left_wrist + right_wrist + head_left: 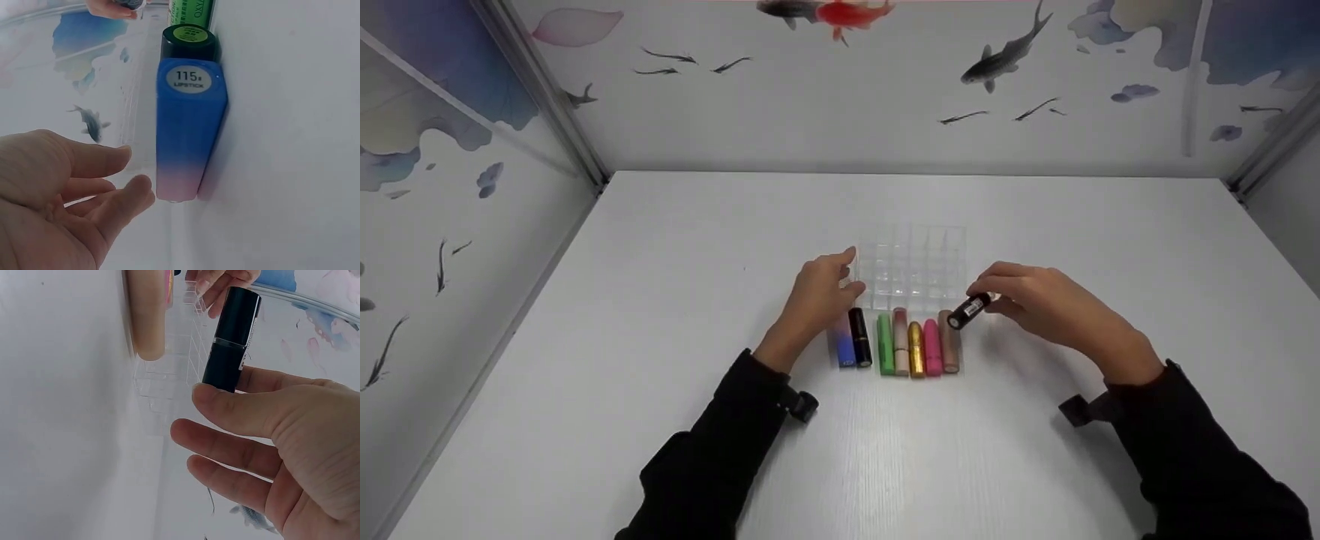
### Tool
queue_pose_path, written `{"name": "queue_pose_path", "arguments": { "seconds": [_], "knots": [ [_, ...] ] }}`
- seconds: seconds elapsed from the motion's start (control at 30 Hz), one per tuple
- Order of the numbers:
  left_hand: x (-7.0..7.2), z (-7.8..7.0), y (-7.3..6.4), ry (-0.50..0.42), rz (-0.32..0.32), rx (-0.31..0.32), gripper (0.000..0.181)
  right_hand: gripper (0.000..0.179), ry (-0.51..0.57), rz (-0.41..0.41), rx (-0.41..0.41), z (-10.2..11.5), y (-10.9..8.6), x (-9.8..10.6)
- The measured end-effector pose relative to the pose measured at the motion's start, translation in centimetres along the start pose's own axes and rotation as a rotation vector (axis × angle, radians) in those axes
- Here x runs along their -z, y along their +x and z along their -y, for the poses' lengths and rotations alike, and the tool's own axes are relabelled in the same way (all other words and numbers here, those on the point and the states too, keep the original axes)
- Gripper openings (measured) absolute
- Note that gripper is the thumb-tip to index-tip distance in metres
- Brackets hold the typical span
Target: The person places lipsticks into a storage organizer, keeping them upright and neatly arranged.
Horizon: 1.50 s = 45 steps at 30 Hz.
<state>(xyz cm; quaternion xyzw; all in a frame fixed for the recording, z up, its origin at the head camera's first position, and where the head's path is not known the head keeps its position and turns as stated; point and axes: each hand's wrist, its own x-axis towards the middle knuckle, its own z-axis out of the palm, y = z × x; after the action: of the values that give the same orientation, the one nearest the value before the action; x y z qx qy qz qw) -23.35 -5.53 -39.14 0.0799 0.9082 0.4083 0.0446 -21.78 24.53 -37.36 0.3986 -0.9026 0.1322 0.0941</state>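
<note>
The right hand point(1044, 306) is pinching a tilted black tube point(969, 310) near the rack point(912, 274); the left hand point(819, 292), fingers relaxed, is holding nothing. Gripping one end may be risking a drop onto the brown tube point(950, 351).

The head view is looking forward and down from above the table point(675, 262). The wrist views, tipped sideways, are peering in close from opposite sides, sharing the clear organizer point(913, 264).

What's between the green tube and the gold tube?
The beige-and-pink tube lies between the green tube and the gold tube; the head view shows it.
</note>
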Motion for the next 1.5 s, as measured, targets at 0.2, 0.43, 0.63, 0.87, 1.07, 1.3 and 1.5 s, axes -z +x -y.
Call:
{"name": "queue_pose_path", "arguments": {
  "seconds": [0.2, 0.43, 0.63, 0.87, 1.07, 1.3, 1.5],
  "knots": [
    [0.7, -1.2, -0.8, 0.164, -0.04, -0.075, 0.059, 0.032, -0.023, -0.097, -0.007, 0.1, 0.2, 0.2],
    [1.0, -2.5, -1.8, 0.216, -0.06, -0.189, 0.067, 0.034, 0.002, -0.199, 0.013, 0.3, 0.4, -0.1],
    [0.5, -3.0, -2.2, 0.232, -0.066, -0.27, 0.069, 0.036, 0.019, -0.263, 0.023, 0.4, 0.7, -0.7],
    [-0.2, -3.3, -2.4, 0.24, -0.034, -0.391, 0.066, 0.036, 0.006, -0.251, 0.014, 0.7, 1.0, -1.5],
    [-0.4, -3.6, -2.7, 0.295, -0.019, -0.521, 0.061, 0.039, 0.007, -0.248, 0.033, 1.0, 1.2, -1.7],
    [-0.9, -3.7, -2.7, 0.354, -0.07, -0.612, 0.05, 0.039, 0.033, -0.235, 0.086, 1.5, 1.3, -1.6],
    [-1.2, -3.5, -2.8, 0.365, -0.114, -0.659, 0.039, 0.038, 0.047, -0.227, 0.114, 1.8, 1.3, -1.7]
  ]
}}
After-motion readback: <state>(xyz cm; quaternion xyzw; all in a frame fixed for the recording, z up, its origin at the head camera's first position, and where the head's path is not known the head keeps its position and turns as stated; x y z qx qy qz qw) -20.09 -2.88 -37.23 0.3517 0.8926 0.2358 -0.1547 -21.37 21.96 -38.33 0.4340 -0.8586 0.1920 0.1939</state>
